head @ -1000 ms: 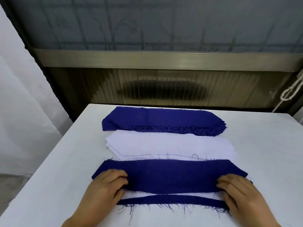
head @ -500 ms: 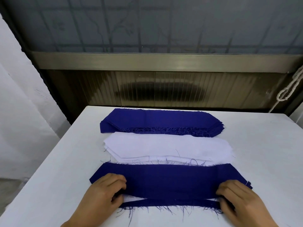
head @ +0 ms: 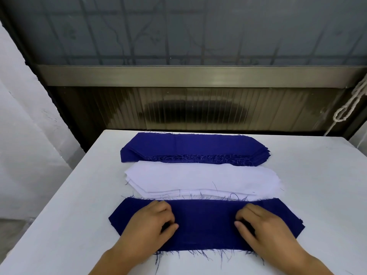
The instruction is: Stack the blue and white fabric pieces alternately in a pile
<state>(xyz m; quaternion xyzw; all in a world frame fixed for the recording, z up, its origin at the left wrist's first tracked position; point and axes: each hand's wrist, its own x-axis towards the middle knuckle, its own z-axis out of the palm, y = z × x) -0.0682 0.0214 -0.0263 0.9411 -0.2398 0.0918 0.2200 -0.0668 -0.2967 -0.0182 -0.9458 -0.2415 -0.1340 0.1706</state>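
blue fabric stack (head: pixel 195 148): 1 | white fabric stack (head: pixel 202 179): 1 | blue top piece (head: pixel 205 225): 1 | hands: 2 | table (head: pixel 317 185): 1

A small sewing or garment workroom is being suggested. A white-covered bench (head: pixel 307 175) is being used for cut cloth: a stack of blue pieces (head: pixel 194 147) and a stack of white pieces (head: pixel 198 178), all one shape with frayed raw edges. Behind, a metal-framed window (head: pixel 198 76) and a white cord (head: pixel 349 108) are being shown.
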